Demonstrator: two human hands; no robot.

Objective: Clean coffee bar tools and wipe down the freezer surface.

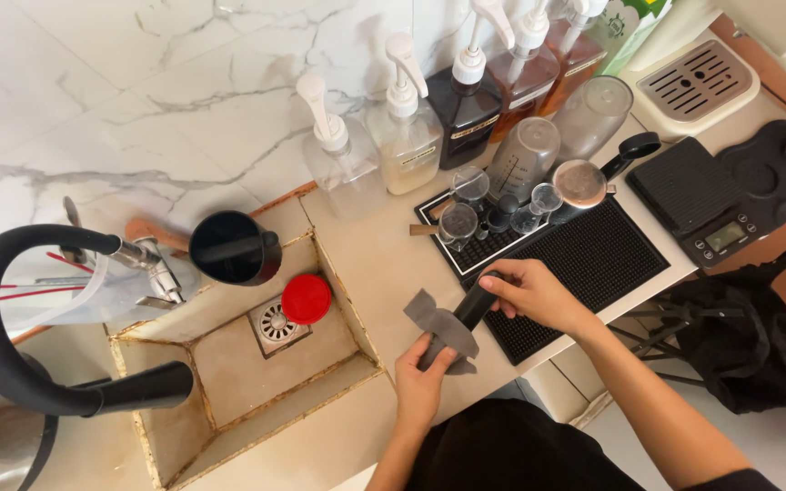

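Cups point(493, 205) crowd mat point(593, 264) — sink point(229, 364) beside hands.

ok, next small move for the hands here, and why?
Probably slide the grey cloth further along the black cylindrical tool. The left hand has the cloth wrapped round the tool's lower end only, while the right hand grips the upper end over the black bar mat, so most of the tool sits uncovered.
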